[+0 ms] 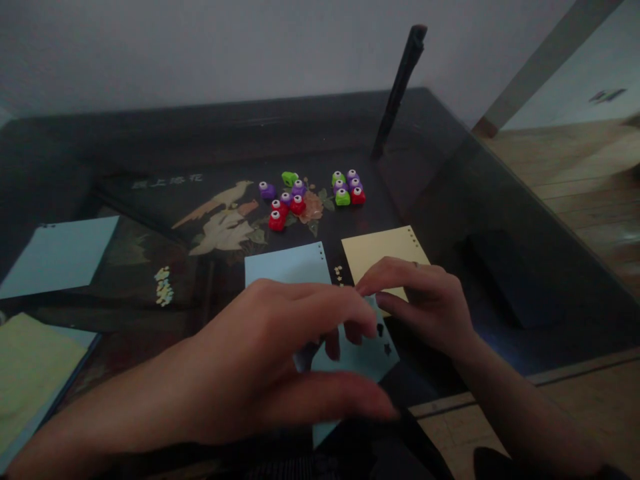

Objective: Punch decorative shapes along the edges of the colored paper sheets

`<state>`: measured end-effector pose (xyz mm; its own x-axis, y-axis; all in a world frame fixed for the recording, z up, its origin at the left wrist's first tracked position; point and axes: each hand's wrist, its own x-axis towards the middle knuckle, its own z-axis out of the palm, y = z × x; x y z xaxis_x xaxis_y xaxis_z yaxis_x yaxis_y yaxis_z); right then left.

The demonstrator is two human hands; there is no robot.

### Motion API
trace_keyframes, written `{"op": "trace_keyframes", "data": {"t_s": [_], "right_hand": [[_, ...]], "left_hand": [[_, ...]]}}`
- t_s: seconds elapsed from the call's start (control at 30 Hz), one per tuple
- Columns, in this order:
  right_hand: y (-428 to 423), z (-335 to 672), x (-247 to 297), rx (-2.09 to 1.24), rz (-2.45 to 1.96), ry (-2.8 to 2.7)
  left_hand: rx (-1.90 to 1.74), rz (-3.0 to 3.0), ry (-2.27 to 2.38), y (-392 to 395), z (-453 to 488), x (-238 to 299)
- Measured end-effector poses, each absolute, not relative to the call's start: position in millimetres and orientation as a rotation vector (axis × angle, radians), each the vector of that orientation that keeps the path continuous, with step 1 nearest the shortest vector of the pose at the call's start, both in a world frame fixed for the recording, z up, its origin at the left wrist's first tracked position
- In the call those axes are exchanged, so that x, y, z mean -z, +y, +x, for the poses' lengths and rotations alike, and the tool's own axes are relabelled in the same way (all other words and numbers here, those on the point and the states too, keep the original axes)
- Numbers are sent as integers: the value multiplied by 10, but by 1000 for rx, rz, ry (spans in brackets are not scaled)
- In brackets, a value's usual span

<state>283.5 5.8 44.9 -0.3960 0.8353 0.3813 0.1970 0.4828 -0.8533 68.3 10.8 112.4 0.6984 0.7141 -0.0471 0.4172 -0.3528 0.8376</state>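
Currently, star-punched blue paper [357,367] sits under the wide-spread left hand [280,340]; the narrowed right hand [427,300] is at the paper's far edge, grip unclear.

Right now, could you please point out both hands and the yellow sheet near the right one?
Left hand [273,333], head view: its back.
Right hand [440,303], head view: its back.
Yellow sheet [381,247], head view: upper part.

The light is dim and the left hand [273,340] looks blurred
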Motion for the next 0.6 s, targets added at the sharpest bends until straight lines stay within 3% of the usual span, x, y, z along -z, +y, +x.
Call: {"op": "trace_keyframes", "data": {"t_s": [0.6], "right_hand": [[100,2852,-322,-850,-527,-1816]], "left_hand": [[-684,2315,734,129,764,-985]]}}
